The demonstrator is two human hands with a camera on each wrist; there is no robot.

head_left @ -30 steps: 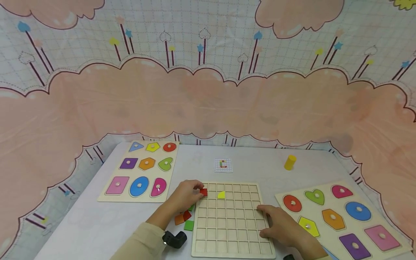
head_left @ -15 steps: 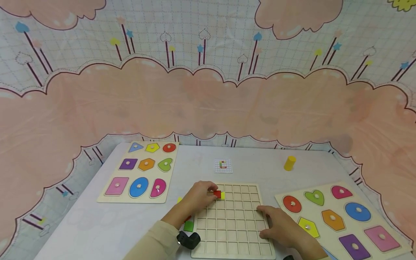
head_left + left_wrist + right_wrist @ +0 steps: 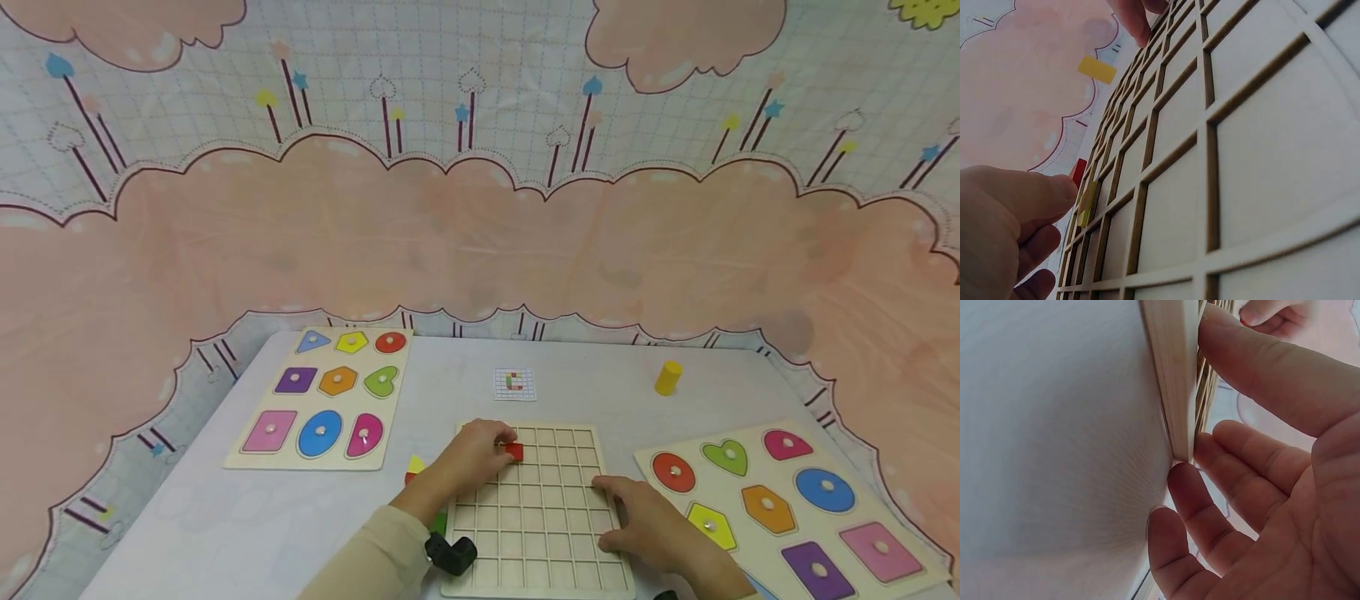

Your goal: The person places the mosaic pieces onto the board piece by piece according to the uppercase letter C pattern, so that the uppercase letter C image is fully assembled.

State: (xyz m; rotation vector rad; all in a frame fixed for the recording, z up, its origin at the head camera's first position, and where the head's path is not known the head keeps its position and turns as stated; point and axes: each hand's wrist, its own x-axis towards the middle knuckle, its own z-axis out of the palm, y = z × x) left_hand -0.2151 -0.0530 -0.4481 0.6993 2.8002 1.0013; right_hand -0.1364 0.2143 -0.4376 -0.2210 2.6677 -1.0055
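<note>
My left hand (image 3: 472,458) pinches a small red tile (image 3: 514,452) between thumb and fingers, over the upper left part of a wooden grid board (image 3: 540,517). In the left wrist view the red tile (image 3: 1079,172) stands tilted just above a yellow piece (image 3: 1087,205) in the grid; the head view hides that piece behind the red one. My right hand (image 3: 652,518) rests at the board's right edge, thumb and fingers spread along it. Close up, its thumb (image 3: 1260,369) lies by the grid face and its fingertips touch the board's side (image 3: 1175,375).
Loose yellow (image 3: 416,464) and green (image 3: 439,523) pieces lie left of the board, partly behind my left arm. Behind it are a small pattern card (image 3: 514,384) and a yellow cylinder (image 3: 668,378). Shape puzzles flank it at left (image 3: 255,457) and right (image 3: 742,558).
My left hand has carried the red tile rightward from the board's left edge to over the yellow piece, which it now covers in the head view. My right hand has stayed at the edge.
</note>
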